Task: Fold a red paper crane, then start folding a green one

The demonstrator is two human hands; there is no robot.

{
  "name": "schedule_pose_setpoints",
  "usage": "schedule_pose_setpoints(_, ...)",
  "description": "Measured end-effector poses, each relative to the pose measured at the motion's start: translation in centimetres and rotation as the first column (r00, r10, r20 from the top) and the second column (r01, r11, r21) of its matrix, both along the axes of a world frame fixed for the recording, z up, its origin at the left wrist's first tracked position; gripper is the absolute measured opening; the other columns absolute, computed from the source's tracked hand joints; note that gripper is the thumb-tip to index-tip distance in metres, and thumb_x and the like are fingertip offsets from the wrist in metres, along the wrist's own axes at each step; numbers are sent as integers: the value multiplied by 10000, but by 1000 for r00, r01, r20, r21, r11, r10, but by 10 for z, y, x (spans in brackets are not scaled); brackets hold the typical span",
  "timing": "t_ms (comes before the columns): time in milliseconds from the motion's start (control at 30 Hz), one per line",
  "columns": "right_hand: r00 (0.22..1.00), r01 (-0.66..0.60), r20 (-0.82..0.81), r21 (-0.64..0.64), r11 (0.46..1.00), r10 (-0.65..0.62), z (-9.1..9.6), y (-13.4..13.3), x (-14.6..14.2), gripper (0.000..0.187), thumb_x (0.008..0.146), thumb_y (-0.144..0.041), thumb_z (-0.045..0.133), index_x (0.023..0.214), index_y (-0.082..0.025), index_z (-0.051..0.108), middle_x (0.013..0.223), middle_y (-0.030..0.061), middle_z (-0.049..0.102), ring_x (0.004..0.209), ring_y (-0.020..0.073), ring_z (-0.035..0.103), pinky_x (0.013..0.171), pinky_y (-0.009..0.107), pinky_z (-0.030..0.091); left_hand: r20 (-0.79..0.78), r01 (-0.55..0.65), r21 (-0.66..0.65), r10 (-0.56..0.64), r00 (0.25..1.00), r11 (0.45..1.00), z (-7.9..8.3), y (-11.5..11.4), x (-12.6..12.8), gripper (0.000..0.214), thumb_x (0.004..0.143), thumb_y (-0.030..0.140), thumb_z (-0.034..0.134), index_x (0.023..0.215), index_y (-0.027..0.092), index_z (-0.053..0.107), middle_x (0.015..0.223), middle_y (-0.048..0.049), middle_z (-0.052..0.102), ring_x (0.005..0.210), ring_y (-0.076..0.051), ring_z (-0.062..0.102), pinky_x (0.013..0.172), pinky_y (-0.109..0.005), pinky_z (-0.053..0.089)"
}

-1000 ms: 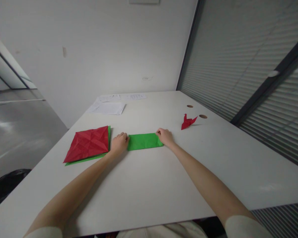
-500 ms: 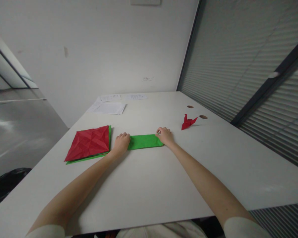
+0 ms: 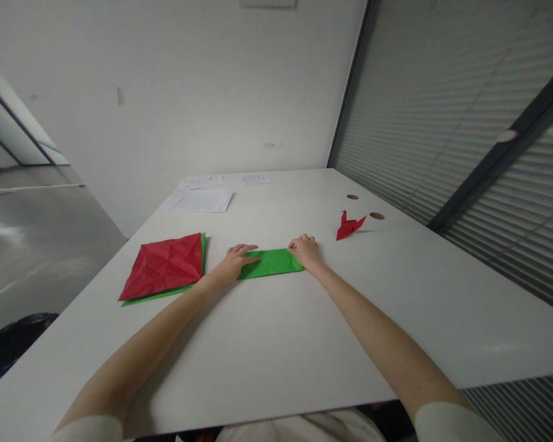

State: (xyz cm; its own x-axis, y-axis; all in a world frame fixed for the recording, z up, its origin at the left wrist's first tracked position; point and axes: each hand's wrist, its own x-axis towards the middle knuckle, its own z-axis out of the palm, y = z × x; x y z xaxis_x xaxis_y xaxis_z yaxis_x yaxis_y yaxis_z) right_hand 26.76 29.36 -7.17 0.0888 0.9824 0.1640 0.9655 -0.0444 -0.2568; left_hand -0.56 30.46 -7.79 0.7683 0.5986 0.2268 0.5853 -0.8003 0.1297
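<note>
A green sheet of paper [image 3: 273,263], folded into a long rectangle, lies flat on the white table [image 3: 276,344] between my hands. My left hand [image 3: 233,263] rests on its left end, with the index finger and thumb stretched out over the paper. At the right end, my right hand [image 3: 305,250] has its fingers curled, thumb and index finger pinched at the paper's far corner. Left of my left hand is a stack of creased paper, a red sheet [image 3: 166,265] on top and green sheets [image 3: 161,297] showing beneath.
A folded red origami bird [image 3: 349,226] stands to the right of my right hand, near two round holes in the table. Printed sheets [image 3: 200,200] lie at the back left. A black bin bag [image 3: 11,344] is below the table's left edge. Window blinds [image 3: 442,135] border the right side.
My left hand's fingers have uncurled and now reach out over the green paper. My right hand and the folded paper stay nearly where they were.
</note>
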Motion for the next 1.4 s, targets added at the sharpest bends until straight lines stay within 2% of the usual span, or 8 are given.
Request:
schedule_pose_setpoints(200,1000,-3,9,-24,1000,3,-1,1,1,170,904,-360,566,981,-277,693,1123,93,578,1075,276,469,870,369,374,-80,-6,-80,-1,997,997,10,0,3,574,793,34,385,1283,251,589,1380,-45,545,1260,-225,486,1053,-441,345)
schedule_pose_setpoints(333,1000,1,4,-23,1000,-1,-1,1,1,170,900,-370,571,981,-283,693,1126,91,578,1074,279,468,871,376,375,-86,-45,1,44,995,999,18,-11,17,322,933,268,411,1083,222,692,1284,-58,613,1279,-266,459,1096,-461,306)
schedule_pose_setpoints(467,1000,3,1,-25,1000,-3,-1,0,1,171,900,-370,568,980,-290,696,1127,90,579,1073,280,469,869,379,379,-84,-127,-21,125,989,992,17,-25,30,371,955,419,431,1027,135,660,1126,-141,649,1088,-248,588,988,-370,428)
schedule_pose_setpoints(600,1000,-5,17,-28,1000,5,1,-1,1,176,901,-375,568,994,-290,692,1132,92,579,1075,277,477,877,387,380,-103,-154,15,155,983,988,16,-35,34,367,948,376,468,1227,158,564,1183,-141,593,1042,-237,601,928,-357,458)
schedule_pose_setpoints(733,1000,-11,13,-23,1000,11,3,-3,1,173,894,-373,577,993,-289,692,1120,91,582,1071,278,486,874,389,385,-196,62,102,-41,980,993,18,-39,34,444,978,219,379,1416,277,410,1345,-108,520,1260,-236,471,1018,-388,375)
schedule_pose_setpoints(1100,998,-62,18,15,998,61,18,-5,-4,178,895,-313,568,948,-252,726,1127,79,631,1079,275,498,882,384,380,-283,193,103,-157,946,976,16,-38,33,537,916,87,381,1429,243,415,1408,-88,512,1358,-254,365,1080,-463,266)
schedule_pose_setpoints(1233,972,-219,130,197,956,196,37,-24,-31,258,937,-334,504,969,-202,723,1150,101,652,1120,275,503,971,422,332,-236,84,129,-51,970,988,15,-38,31,529,926,162,413,1430,321,412,1431,-80,476,1214,-291,479,1015,-468,345)
schedule_pose_setpoints(1400,862,-490,178,55,870,475,28,-73,-69,492,973,-466,378,1103,-99,678,1148,169,674,1116,272,578,1014,388,364,-223,19,96,3,975,995,13,-38,30,454,900,213,487,1333,346,527,1442,-40,455,1179,-318,447,969,-471,395)
